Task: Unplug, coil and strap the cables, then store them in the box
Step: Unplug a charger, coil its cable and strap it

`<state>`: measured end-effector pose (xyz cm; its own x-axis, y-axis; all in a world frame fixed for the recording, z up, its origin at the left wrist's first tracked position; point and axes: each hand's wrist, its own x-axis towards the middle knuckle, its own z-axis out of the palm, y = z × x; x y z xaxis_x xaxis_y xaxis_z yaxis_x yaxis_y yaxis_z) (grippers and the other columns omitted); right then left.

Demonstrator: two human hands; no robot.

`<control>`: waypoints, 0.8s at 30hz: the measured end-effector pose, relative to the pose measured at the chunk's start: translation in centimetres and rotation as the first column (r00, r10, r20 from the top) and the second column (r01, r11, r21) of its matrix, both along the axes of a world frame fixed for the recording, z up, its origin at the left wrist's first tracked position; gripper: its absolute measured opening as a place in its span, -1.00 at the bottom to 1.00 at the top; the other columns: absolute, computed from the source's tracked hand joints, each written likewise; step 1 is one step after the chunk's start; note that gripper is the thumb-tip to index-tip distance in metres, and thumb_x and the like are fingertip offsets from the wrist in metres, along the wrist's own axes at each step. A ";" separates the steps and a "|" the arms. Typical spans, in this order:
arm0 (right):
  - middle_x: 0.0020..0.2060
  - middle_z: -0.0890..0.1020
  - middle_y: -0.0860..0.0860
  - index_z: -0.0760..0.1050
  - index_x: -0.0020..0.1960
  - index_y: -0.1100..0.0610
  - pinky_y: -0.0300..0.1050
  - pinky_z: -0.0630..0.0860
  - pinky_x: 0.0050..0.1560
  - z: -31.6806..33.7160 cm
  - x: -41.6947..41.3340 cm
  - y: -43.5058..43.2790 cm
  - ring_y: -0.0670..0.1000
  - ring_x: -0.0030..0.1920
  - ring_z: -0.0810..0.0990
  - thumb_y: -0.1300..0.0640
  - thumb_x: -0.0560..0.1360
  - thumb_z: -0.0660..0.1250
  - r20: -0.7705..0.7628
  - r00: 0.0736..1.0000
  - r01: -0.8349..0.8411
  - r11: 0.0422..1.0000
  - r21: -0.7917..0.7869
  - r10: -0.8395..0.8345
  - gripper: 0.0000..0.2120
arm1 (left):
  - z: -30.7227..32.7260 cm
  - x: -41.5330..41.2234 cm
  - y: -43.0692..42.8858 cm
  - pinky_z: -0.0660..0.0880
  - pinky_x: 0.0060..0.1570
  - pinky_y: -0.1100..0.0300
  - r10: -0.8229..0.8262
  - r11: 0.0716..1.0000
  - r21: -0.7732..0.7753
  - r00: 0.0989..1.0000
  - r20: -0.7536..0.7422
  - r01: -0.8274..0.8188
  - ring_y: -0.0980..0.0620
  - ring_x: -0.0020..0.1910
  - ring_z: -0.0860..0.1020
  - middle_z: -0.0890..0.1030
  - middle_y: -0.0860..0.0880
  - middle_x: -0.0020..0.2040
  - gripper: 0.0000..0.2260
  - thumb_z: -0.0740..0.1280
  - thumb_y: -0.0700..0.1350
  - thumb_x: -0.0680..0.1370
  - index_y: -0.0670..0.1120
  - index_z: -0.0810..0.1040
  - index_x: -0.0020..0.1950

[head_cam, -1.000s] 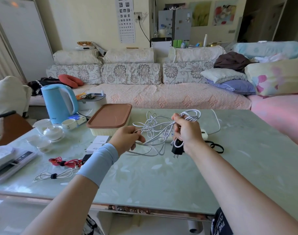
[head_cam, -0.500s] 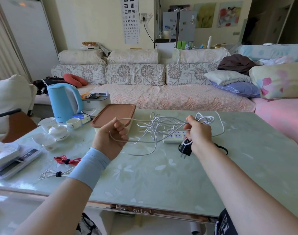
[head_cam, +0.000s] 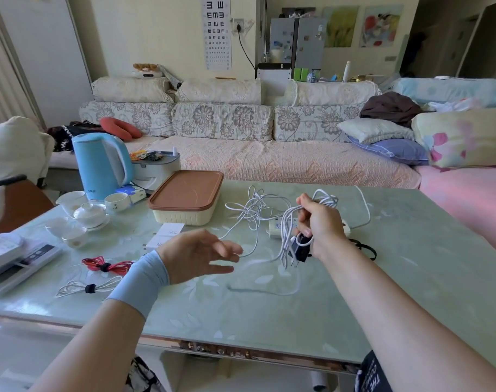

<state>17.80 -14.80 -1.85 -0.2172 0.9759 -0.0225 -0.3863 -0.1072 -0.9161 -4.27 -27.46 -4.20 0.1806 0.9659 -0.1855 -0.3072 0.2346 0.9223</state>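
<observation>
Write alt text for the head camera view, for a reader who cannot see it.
A person's right hand grips loose loops of white cable with a black plug, above a green table; the left hand is open beside it. A brown-lidded box stands behind, and a strapped red bundle and white bundle lie at the left.

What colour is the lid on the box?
The lid is reddish brown, plain to see in the head view.

Glossy glass table (head_cam: 354, 292), plastic box (head_cam: 184, 205)
</observation>
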 end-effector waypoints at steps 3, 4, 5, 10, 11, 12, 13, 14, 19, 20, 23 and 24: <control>-0.52 0.38 -0.01 0.48 -0.20 0.15 -0.31 0.27 -0.60 0.5 -0.3 -0.5 -0.09 -0.67 0.18 0.17 0.63 0.20 -0.038 0.998 -0.048 0.999 -0.010 0.047 -0.76 | -0.8 2.3 0.6 0.56 0.08 -0.01 0.011 0.996 0.093 0.972 -0.236 0.011 -0.09 -0.04 0.63 0.60 -0.18 0.03 -0.87 0.33 -0.39 0.49 -0.22 0.62 -0.06; -0.51 0.38 -0.01 0.47 -0.20 0.15 -0.32 0.24 -0.62 0.7 -0.3 -0.7 -0.10 -0.67 0.18 0.18 0.64 0.20 -0.056 0.997 -0.062 0.998 -0.013 0.061 -0.76 | -1.0 3.4 1.0 0.57 0.07 0.01 0.080 0.991 0.130 0.943 -0.322 -0.040 -0.03 -0.07 0.61 0.57 -0.15 0.01 -0.85 0.34 -0.40 0.50 -0.19 0.59 -0.01; -0.51 0.38 -0.01 0.47 -0.20 0.16 -0.33 0.23 -0.62 0.9 -0.4 -0.9 -0.10 -0.67 0.18 0.18 0.64 0.20 -0.071 0.995 -0.075 0.997 -0.017 0.074 -0.76 | -1.2 4.5 1.5 0.57 0.09 -0.01 0.141 0.983 0.158 0.922 -0.360 -0.088 0.00 -0.07 0.59 0.56 -0.14 0.02 -0.85 0.36 -0.37 0.52 -0.16 0.58 0.02; -0.47 0.40 0.02 0.47 -0.18 0.17 -0.33 0.22 -0.64 0.9 -0.7 -1.4 -0.10 -0.69 0.18 0.18 0.64 0.18 -0.124 0.984 -0.128 0.992 -0.013 0.126 -0.76 | -1.2 7.6 2.3 0.51 0.21 -0.10 0.145 0.982 0.151 0.964 -0.222 -0.113 -0.07 0.09 0.59 0.65 -0.07 0.12 -0.80 0.34 -0.23 0.56 -0.06 0.55 0.17; -0.46 0.40 0.02 0.47 -0.17 0.17 -0.33 0.23 -0.63 0.9 -0.7 -1.4 -0.10 -0.69 0.18 0.18 0.64 0.18 -0.116 0.986 -0.122 0.993 -0.006 0.120 -0.76 | -1.3 7.8 2.3 0.51 0.21 -0.10 0.134 0.982 0.161 0.968 -0.211 -0.101 -0.08 0.08 0.59 0.65 -0.07 0.11 -0.79 0.35 -0.24 0.56 -0.06 0.55 0.17; -0.45 0.41 0.02 0.47 -0.17 0.17 -0.32 0.23 -0.62 0.8 -0.7 -1.3 -0.10 -0.69 0.18 0.18 0.64 0.18 -0.101 0.989 -0.106 0.994 0.001 0.106 -0.76 | -1.3 8.2 2.3 0.51 0.21 -0.11 0.134 0.979 0.178 0.967 -0.215 -0.096 -0.09 0.07 0.59 0.65 -0.07 0.10 -0.78 0.36 -0.25 0.54 -0.07 0.56 0.16; -0.45 0.42 0.02 0.48 -0.17 0.17 -0.32 0.22 -0.62 0.7 -0.7 -1.2 -0.10 -0.68 0.18 0.18 0.64 0.18 -0.086 0.993 -0.083 0.996 0.007 0.084 -0.77 | -1.2 8.4 2.4 0.51 0.20 -0.10 0.143 0.976 0.194 0.962 -0.231 -0.099 -0.07 0.05 0.60 0.66 -0.06 0.07 -0.79 0.37 -0.24 0.53 -0.06 0.58 0.15; -0.46 0.43 0.01 0.48 -0.17 0.16 -0.32 0.22 -0.61 0.6 -0.8 -1.0 -0.10 -0.68 0.19 0.18 0.64 0.19 -0.073 0.996 -0.056 0.998 0.010 0.056 -0.77 | -1.2 8.6 2.4 0.51 0.19 -0.08 0.152 0.974 0.203 0.955 -0.254 -0.100 -0.03 0.03 0.60 0.66 -0.06 0.03 -0.81 0.40 -0.23 0.51 -0.05 0.62 0.11; -0.47 0.49 0.00 0.51 -0.18 0.14 -0.28 0.21 -0.55 0.4 -0.6 -0.4 -0.10 -0.67 0.20 0.17 0.63 0.23 -0.038 0.996 0.080 0.995 -0.062 -0.082 -0.78 | -0.9 8.1 2.8 0.52 0.04 0.07 0.104 0.975 0.216 0.958 -0.268 -0.046 0.00 0.04 0.60 0.65 -0.08 0.02 -0.84 0.44 -0.15 0.40 -0.06 0.65 -0.02; -0.45 0.50 0.00 0.51 -0.17 0.14 -0.26 0.22 -0.52 0.4 -0.4 -0.2 -0.10 -0.67 0.21 0.17 0.63 0.23 -0.031 0.993 0.107 0.991 -0.078 -0.110 -0.78 | -1.0 8.0 2.9 0.55 0.01 0.07 0.111 0.971 0.232 0.967 -0.231 -0.056 -0.06 0.07 0.61 0.64 -0.12 0.08 -0.83 0.44 -0.21 0.39 -0.10 0.61 -0.03; -0.44 0.51 0.02 0.49 -0.17 0.15 -0.23 0.24 -0.49 0.4 0.1 0.1 -0.10 -0.67 0.21 0.17 0.63 0.23 -0.017 0.990 0.137 0.983 -0.120 -0.140 -0.79 | -0.6 8.0 3.0 0.62 -0.20 0.11 0.286 0.932 0.278 0.944 -0.165 -0.234 -0.12 -0.12 0.67 0.64 -0.19 0.13 -0.81 0.44 -0.33 0.45 -0.16 0.46 -0.12; -0.44 0.51 0.02 0.49 -0.17 0.15 -0.21 0.24 -0.46 0.4 0.1 0.1 -0.10 -0.67 0.21 0.17 0.63 0.23 -0.022 0.990 0.133 0.982 -0.132 -0.137 -0.79 | -0.3 8.1 3.0 0.62 -0.28 0.13 0.353 0.909 0.289 0.922 -0.155 -0.300 -0.11 -0.24 0.67 0.66 -0.21 0.07 -0.85 0.39 -0.31 0.51 -0.15 0.43 -0.12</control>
<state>17.90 -14.68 -1.46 -0.0861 0.9855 -0.1463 -0.4334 -0.1693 -0.8851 3.82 -24.50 -4.47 -0.1679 0.9829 0.0762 -0.1293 -0.0986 0.9867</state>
